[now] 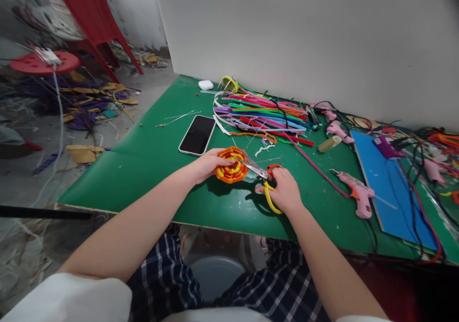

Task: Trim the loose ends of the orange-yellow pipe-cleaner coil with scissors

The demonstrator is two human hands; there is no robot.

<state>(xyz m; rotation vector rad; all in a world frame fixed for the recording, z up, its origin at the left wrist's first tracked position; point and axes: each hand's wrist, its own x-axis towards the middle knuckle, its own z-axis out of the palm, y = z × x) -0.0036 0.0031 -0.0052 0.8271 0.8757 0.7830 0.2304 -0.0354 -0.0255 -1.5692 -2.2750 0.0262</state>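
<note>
My left hand (206,164) grips an orange, yellow and red coiled disc (232,170) by its left edge and holds it just above the green table (143,164). My right hand (285,190) is closed round the red and yellow handles of a pair of scissors (260,172). The metal blades point left and their tips lie over the disc's upper right edge. A heap of colourful foam strips (265,114) lies behind the disc.
A black phone (197,134) lies left of the disc, a white earbud case (205,84) behind it. Pink glue guns (356,195) (337,129), a blue sheet (390,183) and tangled cables (418,169) fill the right side. A red stool (45,62) stands on the littered floor.
</note>
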